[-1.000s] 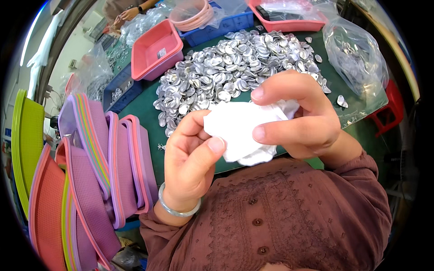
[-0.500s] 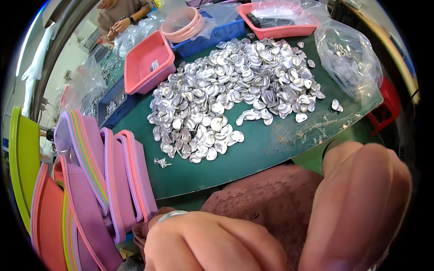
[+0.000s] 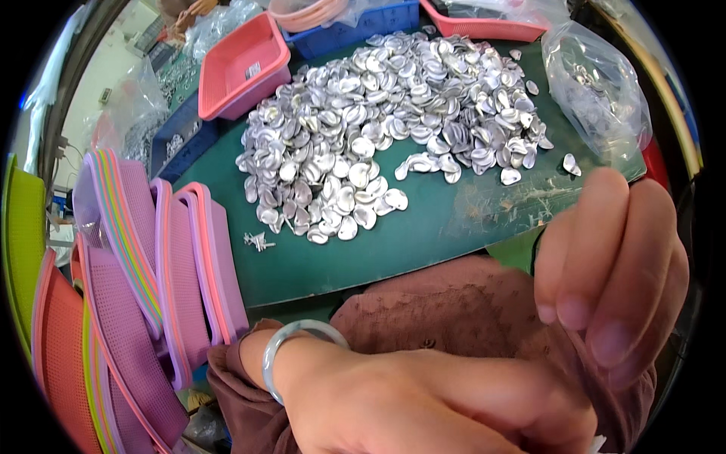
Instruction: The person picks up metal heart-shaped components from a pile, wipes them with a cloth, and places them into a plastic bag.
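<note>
A jade-like bangle circles the wrist of my left hand [image 3: 423, 393], which is close to the camera at the bottom of the view. Its fingers are curled together, and a small whitish edge shows by the fingertips; what they hold is hidden. My right hand [image 3: 616, 272] is raised at the right, beyond the table's front edge, its fingers bent and close together. Whether anything is in it I cannot make out. Past both hands, a wide heap of silvery, shell-shaped metal pieces [image 3: 393, 113] covers much of the green table [image 3: 302, 276]. A loose piece [image 3: 571, 164] lies near the right corner.
Stacked purple and pink plastic baskets [image 3: 181, 280] stand at the left. A pink tray [image 3: 242, 68], a blue bin [image 3: 355, 34] and another pink tray [image 3: 484, 29] line the back. At the right sits a clear plastic bag [image 3: 597, 91] of metal parts. Small metal bits [image 3: 259, 241] lie near the front edge.
My left hand has moved right, showing more of its wrist and bangle. My right hand has turned so its bent fingers show. The view has shifted, and the table sits higher in it.
</note>
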The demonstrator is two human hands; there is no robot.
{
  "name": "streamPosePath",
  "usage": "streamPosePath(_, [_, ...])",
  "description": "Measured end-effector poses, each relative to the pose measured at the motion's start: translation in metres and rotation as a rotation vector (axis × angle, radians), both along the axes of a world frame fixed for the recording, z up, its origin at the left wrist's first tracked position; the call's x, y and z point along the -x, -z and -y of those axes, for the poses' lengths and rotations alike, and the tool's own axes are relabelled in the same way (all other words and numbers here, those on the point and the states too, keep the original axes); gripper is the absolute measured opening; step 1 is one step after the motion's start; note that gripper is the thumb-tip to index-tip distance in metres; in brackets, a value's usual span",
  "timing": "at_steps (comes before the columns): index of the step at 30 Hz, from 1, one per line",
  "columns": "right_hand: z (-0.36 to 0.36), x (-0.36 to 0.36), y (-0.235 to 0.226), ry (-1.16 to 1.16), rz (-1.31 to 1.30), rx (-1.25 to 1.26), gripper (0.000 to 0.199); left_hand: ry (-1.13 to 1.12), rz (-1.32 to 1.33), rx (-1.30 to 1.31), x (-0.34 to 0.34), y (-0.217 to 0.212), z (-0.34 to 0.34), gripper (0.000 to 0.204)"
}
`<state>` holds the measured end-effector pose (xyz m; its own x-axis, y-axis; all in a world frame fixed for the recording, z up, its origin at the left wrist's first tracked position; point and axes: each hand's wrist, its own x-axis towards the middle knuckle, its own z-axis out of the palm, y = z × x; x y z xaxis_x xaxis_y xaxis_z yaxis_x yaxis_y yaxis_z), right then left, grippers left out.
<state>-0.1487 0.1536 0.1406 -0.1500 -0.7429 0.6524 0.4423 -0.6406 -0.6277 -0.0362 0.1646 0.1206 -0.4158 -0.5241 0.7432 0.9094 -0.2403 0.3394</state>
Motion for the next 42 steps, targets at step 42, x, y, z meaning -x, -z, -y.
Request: streamPosePath(42, [0.062,0.040,0.035,-0.763,-0.402,0.192,0.004,-0.125,0.073,-0.047,0.001,0.008,0.003,0.011])
